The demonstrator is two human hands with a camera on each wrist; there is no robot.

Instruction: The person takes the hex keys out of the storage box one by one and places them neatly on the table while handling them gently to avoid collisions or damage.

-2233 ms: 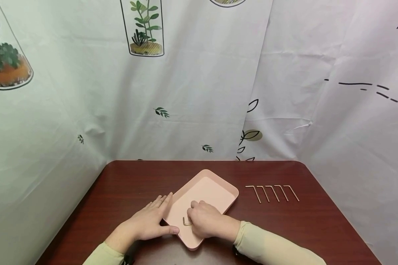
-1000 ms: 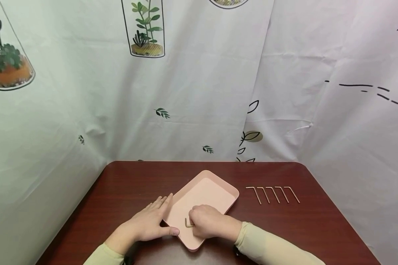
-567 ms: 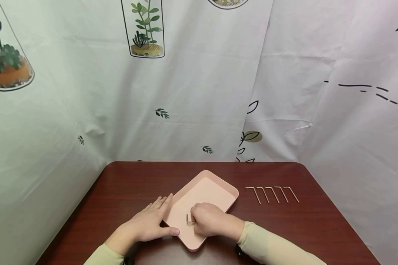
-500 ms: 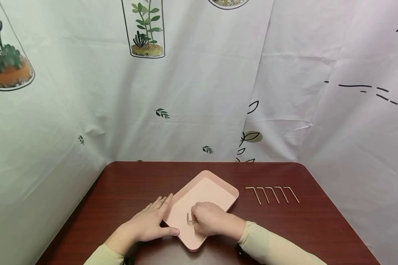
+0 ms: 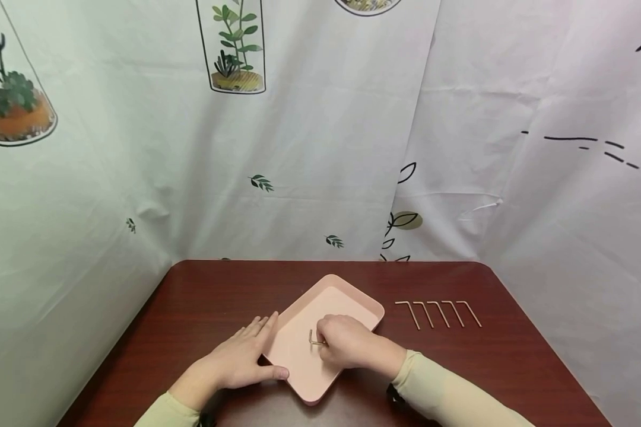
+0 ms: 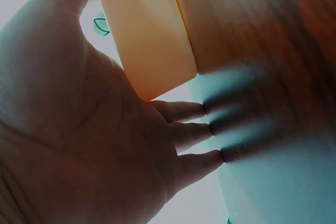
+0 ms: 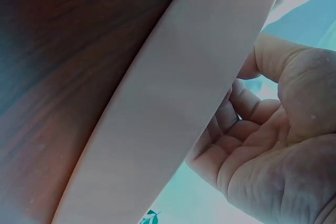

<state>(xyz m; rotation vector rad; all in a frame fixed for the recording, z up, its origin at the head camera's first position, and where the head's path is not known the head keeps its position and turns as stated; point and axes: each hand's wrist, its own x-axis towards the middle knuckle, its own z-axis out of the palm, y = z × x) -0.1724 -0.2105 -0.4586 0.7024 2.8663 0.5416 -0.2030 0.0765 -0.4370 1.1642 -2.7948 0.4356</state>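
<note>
A pink rectangular tray [image 5: 347, 299] lies turned at an angle on the dark red table. My left hand [image 5: 240, 359] rests with straight fingers against the tray's left corner, the thumb along its near side; the left wrist view shows its fingertips reaching the tabletop. Over the inside of the tray my right hand [image 5: 347, 342] has curled fingers and pinches an L-shaped hex key [image 5: 311, 337], whose short end points up and away. In the right wrist view the tray's side wall [image 7: 157, 98] hides the fingertips and the key.
Several more L-shaped hex keys [image 5: 438, 314] lie in a row on the table [image 5: 459, 367] to the right of the tray. A white printed cloth [image 5: 299, 136] hangs behind the table and along both sides.
My right hand, holding the hex key, has shifted away from me and a little to the right over the tray. The left hand and the tray have stayed put.
</note>
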